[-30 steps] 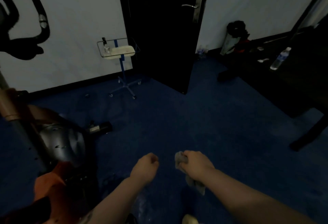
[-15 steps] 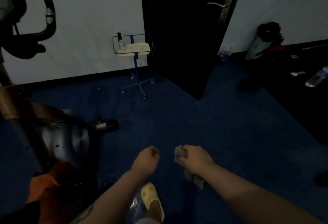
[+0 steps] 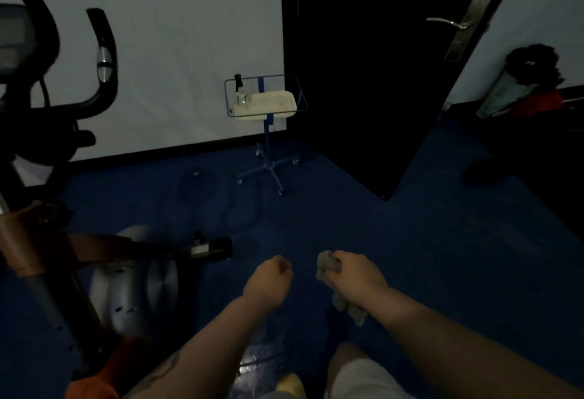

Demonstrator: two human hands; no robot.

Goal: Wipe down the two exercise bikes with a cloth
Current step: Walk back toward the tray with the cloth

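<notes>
Right hand [image 3: 357, 275] grasps cloth [image 3: 328, 264]; left hand [image 3: 268, 281] clenched, empty. Bike [image 3: 63, 240] stands near left, apart from both. Dim room: risk of missed spots or tripping on bike's base.

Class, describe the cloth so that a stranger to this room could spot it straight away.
Start at the exercise bike on the left, then look right across the blue floor to the two bare forearms. The cloth is the crumpled grey rag gripped in the right hand; the left hand is a fist holding nothing.
</notes>
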